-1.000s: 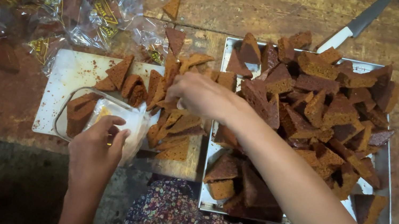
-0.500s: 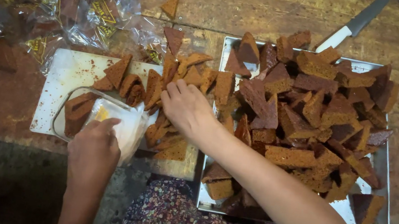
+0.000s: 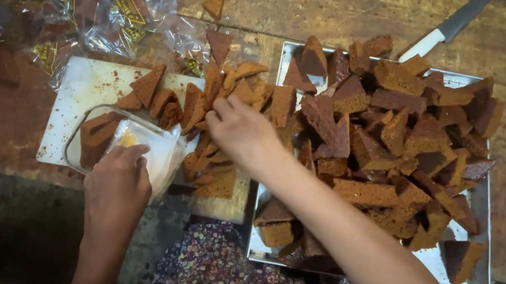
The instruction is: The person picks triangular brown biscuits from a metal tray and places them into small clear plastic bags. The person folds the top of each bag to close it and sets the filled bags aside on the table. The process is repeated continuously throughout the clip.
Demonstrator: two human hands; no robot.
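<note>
Two or three brown cake wedges already sit in the clear bag the left hand grips open on the white board, while the right hand closes on loose wedges beside that bag, the metal tray beyond them remaining heaped

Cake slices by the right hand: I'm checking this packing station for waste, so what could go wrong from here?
The slices nearest the table edge could get nudged off as the right hand digs in. The clear bag held open by the left hand might sag shut. The heaped tray overhangs the table edge and could tip or spill.
</note>
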